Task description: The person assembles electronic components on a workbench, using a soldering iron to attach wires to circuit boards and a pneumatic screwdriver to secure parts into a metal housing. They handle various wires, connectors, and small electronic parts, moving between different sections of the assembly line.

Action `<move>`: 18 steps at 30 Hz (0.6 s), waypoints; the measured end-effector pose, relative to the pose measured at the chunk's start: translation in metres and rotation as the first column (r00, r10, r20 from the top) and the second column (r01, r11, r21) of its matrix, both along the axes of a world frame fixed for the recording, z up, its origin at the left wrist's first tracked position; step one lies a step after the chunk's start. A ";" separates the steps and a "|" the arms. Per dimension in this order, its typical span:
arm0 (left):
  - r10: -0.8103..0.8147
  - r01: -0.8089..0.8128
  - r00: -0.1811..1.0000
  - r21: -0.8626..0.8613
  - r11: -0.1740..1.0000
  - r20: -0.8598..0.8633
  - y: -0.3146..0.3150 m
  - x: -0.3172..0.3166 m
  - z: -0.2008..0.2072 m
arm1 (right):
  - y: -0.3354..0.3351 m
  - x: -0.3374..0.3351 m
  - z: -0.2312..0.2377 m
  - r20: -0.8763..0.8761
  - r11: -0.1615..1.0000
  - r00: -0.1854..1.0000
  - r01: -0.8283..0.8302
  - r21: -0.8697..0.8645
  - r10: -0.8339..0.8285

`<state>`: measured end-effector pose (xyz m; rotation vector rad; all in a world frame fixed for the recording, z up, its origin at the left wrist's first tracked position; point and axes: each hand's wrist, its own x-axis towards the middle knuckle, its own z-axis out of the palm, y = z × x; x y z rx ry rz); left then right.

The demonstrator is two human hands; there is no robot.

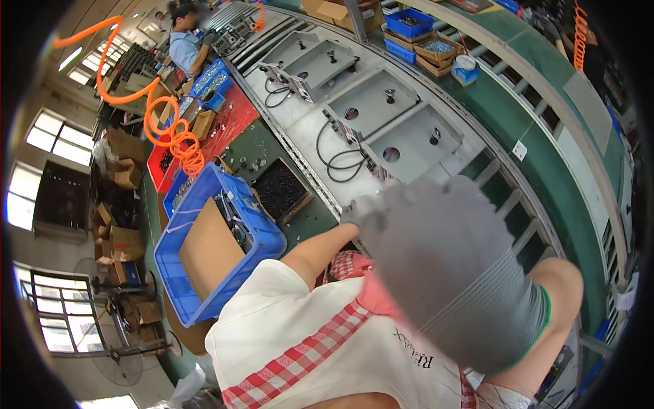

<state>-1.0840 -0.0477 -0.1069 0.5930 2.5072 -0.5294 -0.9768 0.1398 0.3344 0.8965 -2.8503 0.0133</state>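
Observation:
My right hand (443, 252), in a grey knit glove with a green cuff edge, looms large in front of me. Its fingers point away and are mostly hidden, so I cannot make out whether it holds anything. Just left of it, my left hand (362, 213), also gloved in grey, is blurred and partly covered. Both hands are nearest to the front grey metal panel (417, 142), which lies on the line with a black knob, a round hole and a looped black cable (332, 161). Behind it are similar panels (371, 102).
Left of me stands a blue crate (174, 273) with cardboard in it, beside a tray of small black parts (281, 191). An orange coiled air hose (174, 133) hangs nearby. A co-worker (185, 42) stands farther up the line. Blue bins (409, 24) sit across the rollers.

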 end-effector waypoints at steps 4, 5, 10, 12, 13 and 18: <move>-0.056 0.056 0.997 -0.006 0.998 -0.043 -0.020 -0.037 0.009 | -0.030 -0.006 0.002 0.016 0.997 0.998 -0.063 0.035 0.063; -0.079 0.079 0.996 0.007 0.997 -0.045 -0.016 -0.051 0.010 | -0.037 -0.010 0.002 0.020 0.997 0.998 -0.058 0.050 0.057; -0.202 0.201 0.979 0.040 0.979 0.018 0.010 -0.097 0.021 | -0.057 -0.020 -0.002 0.058 0.997 0.996 0.058 0.060 -0.062; -0.253 0.249 0.966 0.061 0.967 0.063 0.029 -0.101 0.029 | -0.064 -0.020 -0.003 0.055 0.991 0.991 0.114 0.071 -0.118; -0.295 0.290 0.952 0.067 0.955 0.078 0.044 -0.100 0.037 | -0.065 -0.016 -0.004 0.054 0.983 0.983 0.169 0.076 -0.174; -0.537 0.533 0.818 0.076 0.842 0.208 0.132 -0.046 0.068 | -0.068 0.018 -0.009 0.117 0.887 0.883 0.437 0.148 -0.454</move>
